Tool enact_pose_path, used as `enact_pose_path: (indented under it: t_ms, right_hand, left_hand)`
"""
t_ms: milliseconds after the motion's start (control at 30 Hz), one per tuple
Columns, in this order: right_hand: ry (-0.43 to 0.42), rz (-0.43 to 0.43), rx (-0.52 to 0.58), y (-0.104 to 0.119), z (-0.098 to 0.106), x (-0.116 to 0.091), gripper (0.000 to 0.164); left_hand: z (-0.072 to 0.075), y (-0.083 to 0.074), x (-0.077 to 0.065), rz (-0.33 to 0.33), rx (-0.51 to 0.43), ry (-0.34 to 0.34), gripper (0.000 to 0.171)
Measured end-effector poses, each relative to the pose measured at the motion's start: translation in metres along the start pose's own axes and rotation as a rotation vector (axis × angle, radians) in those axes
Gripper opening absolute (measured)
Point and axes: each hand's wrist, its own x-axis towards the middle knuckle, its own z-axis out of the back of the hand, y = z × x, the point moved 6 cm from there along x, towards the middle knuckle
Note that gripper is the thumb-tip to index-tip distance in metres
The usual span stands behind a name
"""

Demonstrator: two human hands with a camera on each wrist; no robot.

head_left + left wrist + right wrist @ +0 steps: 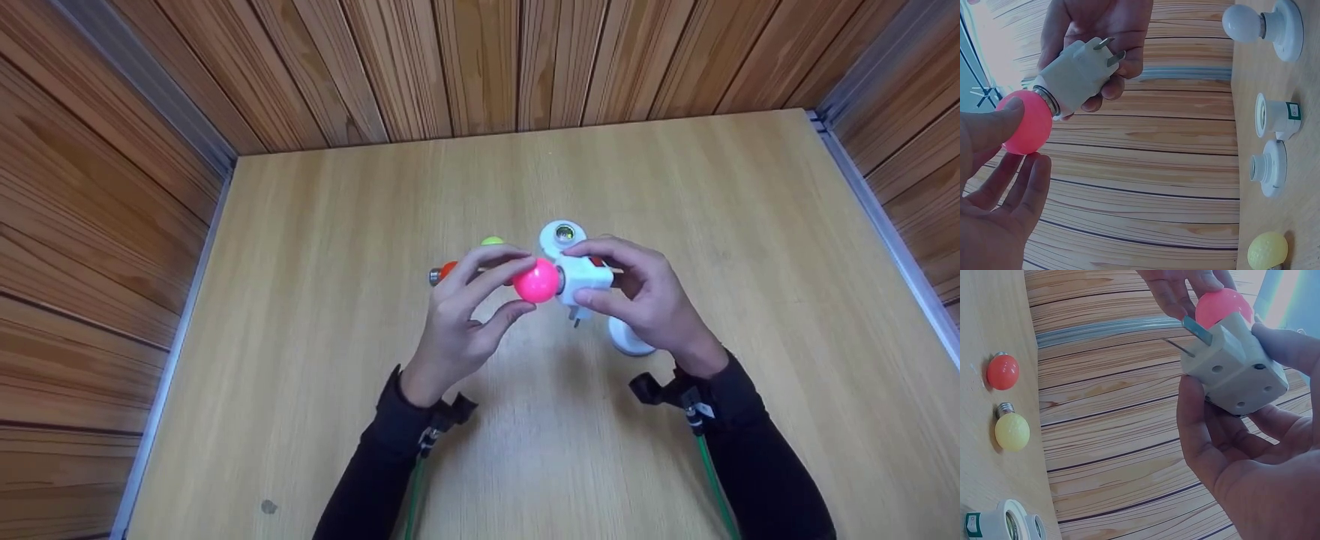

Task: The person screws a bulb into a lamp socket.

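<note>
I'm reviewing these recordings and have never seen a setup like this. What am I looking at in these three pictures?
There is no machine: a person works with two bare hands. The wide picture comes from a head-worn camera looking down; the others come from cameras on each wrist. The left hand pinches a pink bulb. The right hand holds a white plug-in socket, with the bulb's metal base at its mouth. On the table are a red bulb, a yellow bulb, a white bulb in a round base, and two more white holders.

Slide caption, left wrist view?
Left hand holds round pink bulb to boxy white two-pin socket in right hand.
</note>
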Motion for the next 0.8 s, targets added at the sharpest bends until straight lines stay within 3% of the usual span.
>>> enact_pose_path:
  t_ms: [333,633,800]
  right_hand:
    - [-0.027,0.026,-0.052,0.0022,0.0022,0.0001,0.044]
    - [-0.033,0.054,-0.079,0.0035,0.0000,0.0007,0.047]
    - [-0.037,0.054,-0.085,0.0039,0.0002,0.0004,0.047]
  left_hand:
    - [-0.0015,0.0048,-0.0021,0.087,-0.057,-0.008,0.043]
    - [-0.0036,0.0080,-0.0030,0.188,-0.125,-0.068,0.028]
    - [-0.0041,0.0098,-0.0031,0.250,-0.169,-0.081,0.039]
